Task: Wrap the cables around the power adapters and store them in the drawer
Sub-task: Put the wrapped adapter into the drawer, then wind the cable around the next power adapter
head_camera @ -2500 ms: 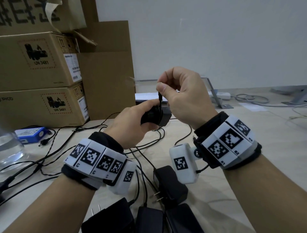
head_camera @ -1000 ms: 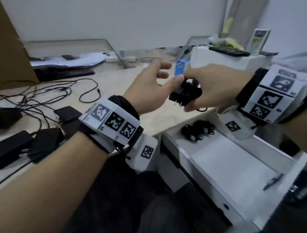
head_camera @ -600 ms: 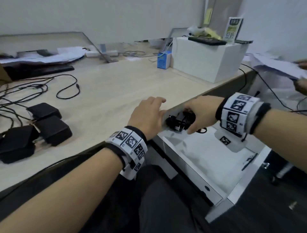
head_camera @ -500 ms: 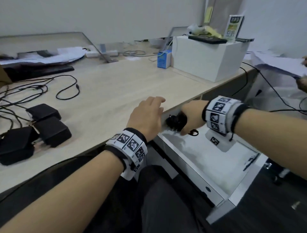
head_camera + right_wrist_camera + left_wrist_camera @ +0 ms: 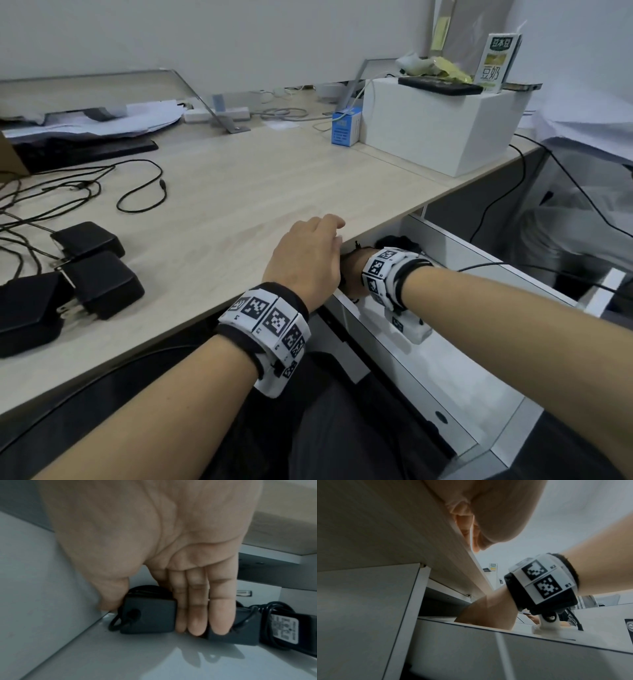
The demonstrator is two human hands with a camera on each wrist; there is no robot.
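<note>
In the right wrist view my right hand pinches a black power adapter, its cable wound round it, between thumb and fingers. The adapter sits on the floor of the open white drawer, in the back left corner. Two more wrapped adapters lie just to its right. From the head view that hand reaches under the desk edge and its fingers are hidden. My left hand rests on the desk edge, holding nothing.
Three unwrapped black adapters with loose cables lie at the left of the wooden desk. A white box and a small blue carton stand at the back right. The desk top overhangs the drawer's back.
The right hand took the wrapped adapter from the left, carried it to the drawer and lowered it into the back corner. The left hand let go and settled on the desk edge.
</note>
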